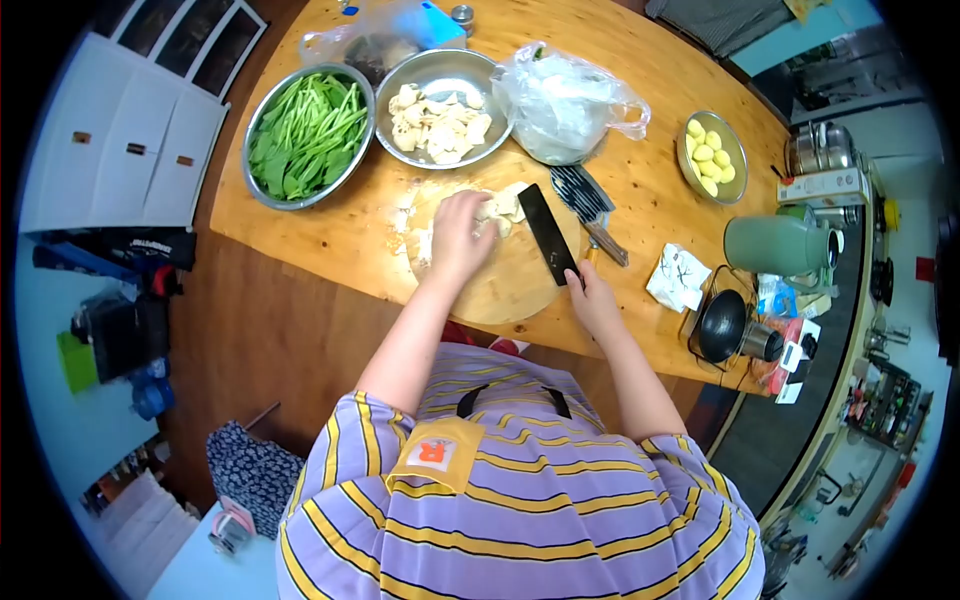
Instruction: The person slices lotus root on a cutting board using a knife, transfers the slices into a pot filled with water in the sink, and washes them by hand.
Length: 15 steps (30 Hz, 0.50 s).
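Observation:
My left hand (pixel 462 237) rests at the pale slices (pixel 505 208) on the round wooden board (pixel 500 285), its fingers bent over them; whether it grips any is hidden. In my right hand (pixel 592 295) is the handle of a cleaver (pixel 546 232) with a wide dark blade, which lies just right of the slices. Above the board a metal bowl (pixel 480 68) holds more pale pieces (pixel 438 125). Left of it, another metal bowl (pixel 369 150) is full of green leafy stems (pixel 308 135). Small scraps lie by the board's left edge.
A plastic bag (pixel 560 105) stands behind the board. Right of the board lie a slotted tool (pixel 583 195) and a crumpled tissue (pixel 678 277). A bowl of yellow-green round pieces (pixel 710 155), a green container (pixel 775 245) and a black pan (pixel 722 325) are further right.

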{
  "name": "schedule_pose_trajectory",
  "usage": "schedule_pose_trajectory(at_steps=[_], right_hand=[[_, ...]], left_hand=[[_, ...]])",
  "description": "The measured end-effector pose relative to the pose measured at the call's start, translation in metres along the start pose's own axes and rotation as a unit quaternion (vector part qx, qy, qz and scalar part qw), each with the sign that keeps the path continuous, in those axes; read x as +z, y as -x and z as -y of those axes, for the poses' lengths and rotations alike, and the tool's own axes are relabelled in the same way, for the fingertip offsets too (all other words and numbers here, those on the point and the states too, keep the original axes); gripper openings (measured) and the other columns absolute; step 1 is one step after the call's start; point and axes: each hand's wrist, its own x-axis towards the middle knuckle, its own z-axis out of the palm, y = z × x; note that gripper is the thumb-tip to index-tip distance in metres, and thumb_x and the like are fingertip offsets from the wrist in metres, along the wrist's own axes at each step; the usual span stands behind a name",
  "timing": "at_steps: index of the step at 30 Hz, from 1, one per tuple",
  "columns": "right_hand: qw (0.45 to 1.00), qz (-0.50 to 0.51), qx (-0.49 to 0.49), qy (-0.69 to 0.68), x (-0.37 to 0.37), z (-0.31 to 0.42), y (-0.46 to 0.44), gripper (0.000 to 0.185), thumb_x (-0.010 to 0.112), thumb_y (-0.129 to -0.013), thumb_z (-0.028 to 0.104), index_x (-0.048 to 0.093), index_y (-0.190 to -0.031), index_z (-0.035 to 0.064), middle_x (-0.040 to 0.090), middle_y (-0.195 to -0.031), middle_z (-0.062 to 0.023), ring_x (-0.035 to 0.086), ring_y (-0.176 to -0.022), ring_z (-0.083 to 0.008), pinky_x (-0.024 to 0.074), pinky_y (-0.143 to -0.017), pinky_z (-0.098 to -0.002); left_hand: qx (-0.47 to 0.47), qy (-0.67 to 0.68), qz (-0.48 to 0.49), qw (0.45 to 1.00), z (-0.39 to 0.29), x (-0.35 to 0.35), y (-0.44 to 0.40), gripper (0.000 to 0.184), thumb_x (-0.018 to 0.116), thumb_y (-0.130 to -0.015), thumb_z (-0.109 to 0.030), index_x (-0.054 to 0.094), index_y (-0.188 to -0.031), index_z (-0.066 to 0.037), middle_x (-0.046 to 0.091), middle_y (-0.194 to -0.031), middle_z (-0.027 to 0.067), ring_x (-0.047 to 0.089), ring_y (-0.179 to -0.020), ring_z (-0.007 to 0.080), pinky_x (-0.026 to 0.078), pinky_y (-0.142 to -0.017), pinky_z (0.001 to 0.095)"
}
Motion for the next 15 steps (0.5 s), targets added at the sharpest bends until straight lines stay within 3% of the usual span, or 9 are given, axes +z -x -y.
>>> schedule_pose_trajectory(at_steps=[3,6,9,10,11,13,15], right_hand=[[0.999,0.009,-0.01,0.034,0.002,-0.007,-0.004,0.024,0.059,-0.102,0.026,0.052,-0.099,0.0032,0.062,-0.082,-0.0255,0.061,-0.078,-0.0461,0.0486,-0.067,-0.0444],[0.999,-0.007,-0.013,0.029,-0.002,-0.004,-0.002,0.024,0.06,-0.102,0.025,0.052,-0.098,0.0029,0.062,-0.081,-0.0253,0.059,-0.076,-0.0457,0.0484,-0.067,-0.0431],[0.999,-0.031,-0.006,0.021,-0.007,-0.006,0.0,0.023,0.06,-0.102,0.025,0.052,-0.098,0.003,0.062,-0.08,-0.0248,0.059,-0.075,-0.0453,0.0481,-0.066,-0.043],[1.0,-0.023,-0.011,0.017,-0.009,-0.003,0.001,0.023,0.06,-0.102,0.025,0.052,-0.098,0.0033,0.062,-0.08,-0.0247,0.06,-0.076,-0.0452,0.0481,-0.066,-0.0433],[1.0,-0.015,-0.014,0.012,-0.013,0.001,0.003,0.023,0.06,-0.102,0.025,0.052,-0.098,0.0035,0.062,-0.08,-0.0245,0.061,-0.076,-0.0451,0.0481,-0.066,-0.0436],[0.999,0.026,-0.026,0.023,-0.015,0.009,0.002,0.023,0.059,-0.101,0.026,0.053,-0.099,0.0044,0.063,-0.081,-0.0248,0.062,-0.078,-0.0455,0.0486,-0.067,-0.0461],[0.993,0.095,-0.043,0.054,-0.006,0.02,-0.002,0.021,0.058,-0.101,0.027,0.055,-0.1,0.0058,0.066,-0.084,-0.0255,0.064,-0.081,-0.0466,0.0494,-0.069,-0.0503]], left_hand=[[0.007,-0.076,0.123,0.989,-0.024,0.009,-0.017,0.036,0.076,-0.076,-0.01,0.064,-0.11,-0.011,0.064,-0.107,0.0125,0.058,-0.109,0.0356,0.046,-0.096,0.0444],[-0.029,-0.114,0.137,0.984,-0.013,0.033,-0.025,0.034,0.077,-0.076,-0.01,0.063,-0.107,-0.01,0.065,-0.104,0.014,0.059,-0.108,0.0353,0.048,-0.094,0.0444],[-0.041,-0.02,0.085,0.995,-0.006,0.031,-0.026,0.038,0.079,-0.075,-0.012,0.061,-0.108,-0.008,0.066,-0.1,0.015,0.062,-0.092,0.0389,0.052,-0.082,0.0445],[-0.037,0.044,0.01,0.998,-0.01,0.019,-0.026,0.034,0.078,-0.077,-0.008,0.058,-0.105,-0.006,0.064,-0.096,0.0164,0.064,-0.088,0.0379,0.053,-0.076,0.0431],[-0.149,0.068,-0.004,0.987,-0.016,0.007,-0.021,0.035,0.078,-0.082,-0.005,0.055,-0.108,-0.006,0.064,-0.093,0.0126,0.066,-0.09,0.0284,0.053,-0.075,0.037],[-0.287,0.315,-0.06,0.903,-0.016,-0.023,-0.011,0.038,0.075,-0.087,-0.003,0.049,-0.115,-0.005,0.062,-0.1,0.0085,0.064,-0.093,0.0184,0.053,-0.078,0.0312],[-0.261,0.414,-0.2,0.849,0.008,-0.032,0.009,0.044,0.073,-0.088,0.003,0.044,-0.121,-0.004,0.057,-0.114,0.0091,0.064,-0.097,0.0146,0.054,-0.082,0.0251]])
